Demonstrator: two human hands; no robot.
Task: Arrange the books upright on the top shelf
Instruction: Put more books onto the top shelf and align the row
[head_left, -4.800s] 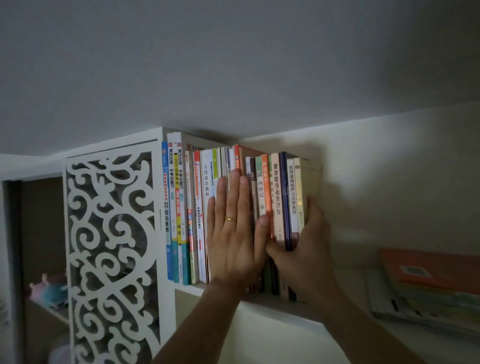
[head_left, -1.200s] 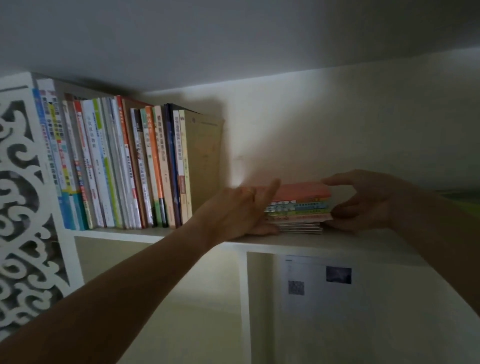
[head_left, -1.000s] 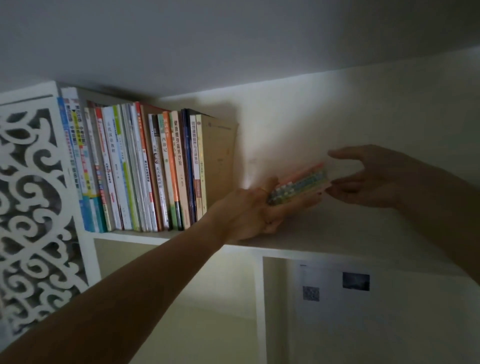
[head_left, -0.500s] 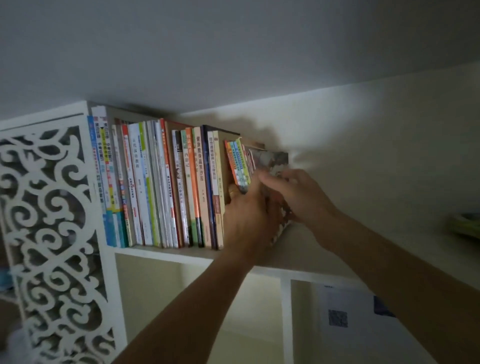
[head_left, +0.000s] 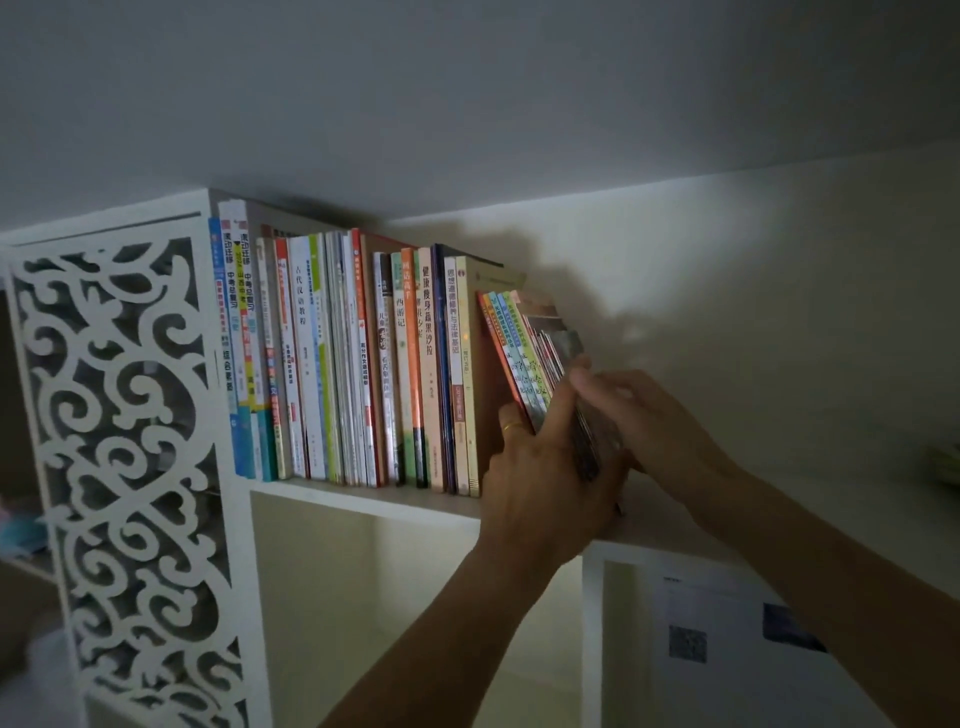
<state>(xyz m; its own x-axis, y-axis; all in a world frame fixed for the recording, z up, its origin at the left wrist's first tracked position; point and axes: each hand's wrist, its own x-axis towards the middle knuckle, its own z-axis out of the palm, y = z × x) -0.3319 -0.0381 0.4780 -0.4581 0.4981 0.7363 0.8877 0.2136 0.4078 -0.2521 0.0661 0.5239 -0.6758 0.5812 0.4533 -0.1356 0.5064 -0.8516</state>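
Observation:
A long row of upright books (head_left: 353, 364) fills the left part of the white top shelf (head_left: 374, 501). At its right end a bundle of several thin books (head_left: 524, 348) leans leftward, top tilted away from the row. My left hand (head_left: 540, 483), with a gold ring, grips the bundle's lower spines from the front. My right hand (head_left: 644, 415) presses against the bundle's right side, fingers closed on it. The bundle's bottom edge is hidden behind my hands.
A white cut-out scroll panel (head_left: 124, 441) closes the shelf's left end. The ceiling (head_left: 467, 104) sits close above the book tops. Below the shelf is a white divider (head_left: 592, 634) and a sheet with printed squares (head_left: 727, 639). Something greenish (head_left: 945, 462) lies at the far right.
The bundle went from lying flat on the shelf to being lifted, turned on end and brought against the row; both hands now hold it there, slightly more upright than half a second ago.

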